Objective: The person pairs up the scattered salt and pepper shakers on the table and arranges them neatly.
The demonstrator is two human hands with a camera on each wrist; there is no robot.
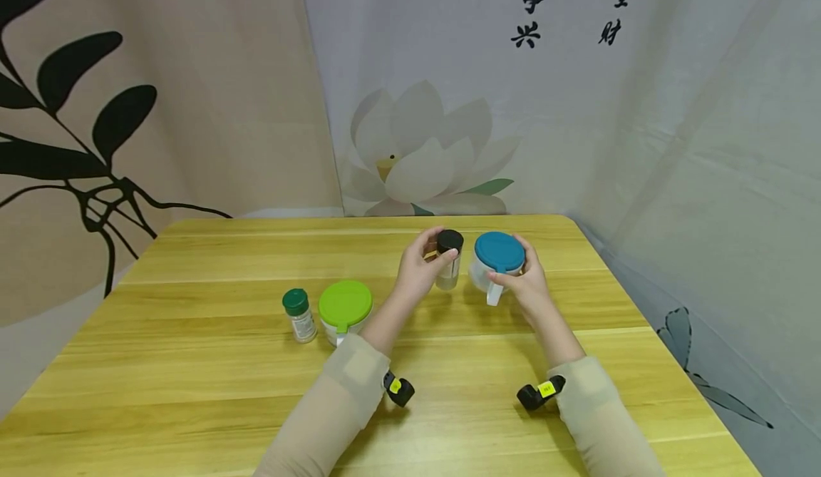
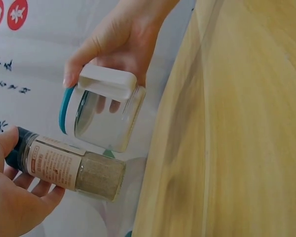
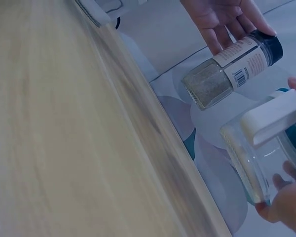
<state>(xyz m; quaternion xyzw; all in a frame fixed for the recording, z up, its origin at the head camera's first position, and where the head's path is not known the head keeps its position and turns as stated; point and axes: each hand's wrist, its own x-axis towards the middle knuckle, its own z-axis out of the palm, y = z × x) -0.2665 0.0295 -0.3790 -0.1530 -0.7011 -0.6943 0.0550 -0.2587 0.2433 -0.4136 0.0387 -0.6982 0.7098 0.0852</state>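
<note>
My left hand (image 1: 418,269) grips a glass spice jar (image 2: 101,173) by its black cap, thumb on one side and fingers on the other. Grey-brown powder shows through the jar's glass, and a printed label wraps its upper part. To the right of it, my right hand (image 1: 531,281) holds a clear glass canister (image 2: 108,121) with a blue lid (image 1: 499,250) and a white handle (image 3: 276,116). Both wrist views show the two containers side by side, lifted above the wooden table (image 1: 462,391), with a gap between them.
Left of my left forearm stand a canister with a lime-green lid (image 1: 345,302) and a small shaker bottle with a dark green cap (image 1: 300,314). The left sleeve partly covers that canister. A printed cloth (image 1: 436,56) hangs behind the table's far edge.
</note>
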